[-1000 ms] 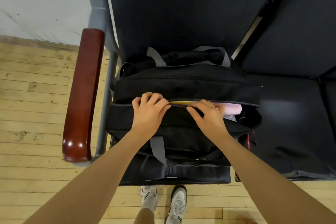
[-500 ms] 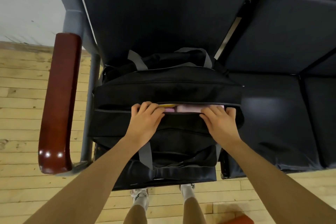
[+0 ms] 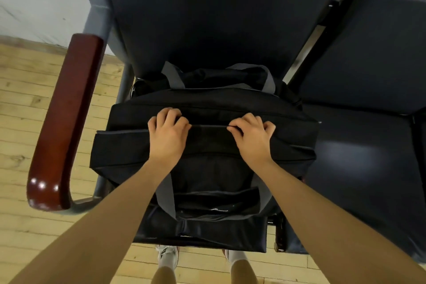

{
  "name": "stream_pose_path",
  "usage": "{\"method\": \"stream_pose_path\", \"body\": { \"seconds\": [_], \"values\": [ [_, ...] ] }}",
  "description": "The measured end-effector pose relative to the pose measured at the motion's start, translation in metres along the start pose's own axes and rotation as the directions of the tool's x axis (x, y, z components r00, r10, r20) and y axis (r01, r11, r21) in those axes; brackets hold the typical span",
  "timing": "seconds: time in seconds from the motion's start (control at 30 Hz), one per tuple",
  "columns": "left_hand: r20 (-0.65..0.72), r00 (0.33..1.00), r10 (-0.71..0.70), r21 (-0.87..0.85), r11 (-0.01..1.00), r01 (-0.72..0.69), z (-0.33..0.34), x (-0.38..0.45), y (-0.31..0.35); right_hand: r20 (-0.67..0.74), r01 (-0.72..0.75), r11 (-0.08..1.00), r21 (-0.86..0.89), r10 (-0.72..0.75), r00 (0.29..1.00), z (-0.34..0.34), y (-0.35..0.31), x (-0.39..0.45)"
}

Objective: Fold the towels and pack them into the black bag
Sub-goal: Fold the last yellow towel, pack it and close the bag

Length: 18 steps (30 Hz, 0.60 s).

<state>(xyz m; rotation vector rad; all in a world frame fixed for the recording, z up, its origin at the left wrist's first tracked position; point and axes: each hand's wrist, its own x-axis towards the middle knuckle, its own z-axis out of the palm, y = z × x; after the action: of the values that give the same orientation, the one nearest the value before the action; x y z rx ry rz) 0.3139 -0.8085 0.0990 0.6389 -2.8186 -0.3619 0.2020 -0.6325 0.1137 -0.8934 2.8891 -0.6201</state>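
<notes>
Both hands' grip — bag (image 3: 207, 143) seam, between them

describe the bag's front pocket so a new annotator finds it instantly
Start at the dark padded seat beside the red-brown wooden armrest; the black bag sits on it. On the bag's near face, below both hands, lies the flat front pocket, flanked by grey straps, unlike the zipped top.
</notes>
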Motion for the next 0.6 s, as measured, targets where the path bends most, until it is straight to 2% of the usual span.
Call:
{"method": "stream_pose_path", "body": {
  "seconds": [0.17, 0.3, 0.37, 0.5, 0.6],
  "values": [
    [0.046, 0.993, 0.112, 0.079, 0.990, -0.115, -0.002, -0.014, 0.012, 0.079, 0.065, 0.996, 0.065, -0.070, 0.994, -0.001, 0.011, -0.010],
    [0.117, 0.974, 0.195, 0.084, 0.975, -0.206, -0.001, -0.009, 0.054, 0.063, 0.116, 0.989, 0.096, -0.123, 0.990, -0.021, 0.031, -0.018],
    [0.139, 0.962, 0.235, 0.055, 0.968, -0.244, 0.004, -0.002, 0.089, 0.020, 0.059, 0.995, 0.085, -0.061, 0.998, -0.034, 0.055, -0.024],
    [0.184, 0.918, 0.352, 0.014, 0.933, -0.360, 0.026, 0.010, 0.173, -0.041, -0.152, 0.983, 0.103, 0.157, 0.987, -0.053, 0.122, -0.040],
    [0.235, 0.878, 0.418, 0.021, 0.900, -0.435, 0.050, 0.009, 0.227, 0.028, -0.318, 0.940, 0.126, 0.317, 0.948, -0.059, 0.170, -0.054]
  ]
}}
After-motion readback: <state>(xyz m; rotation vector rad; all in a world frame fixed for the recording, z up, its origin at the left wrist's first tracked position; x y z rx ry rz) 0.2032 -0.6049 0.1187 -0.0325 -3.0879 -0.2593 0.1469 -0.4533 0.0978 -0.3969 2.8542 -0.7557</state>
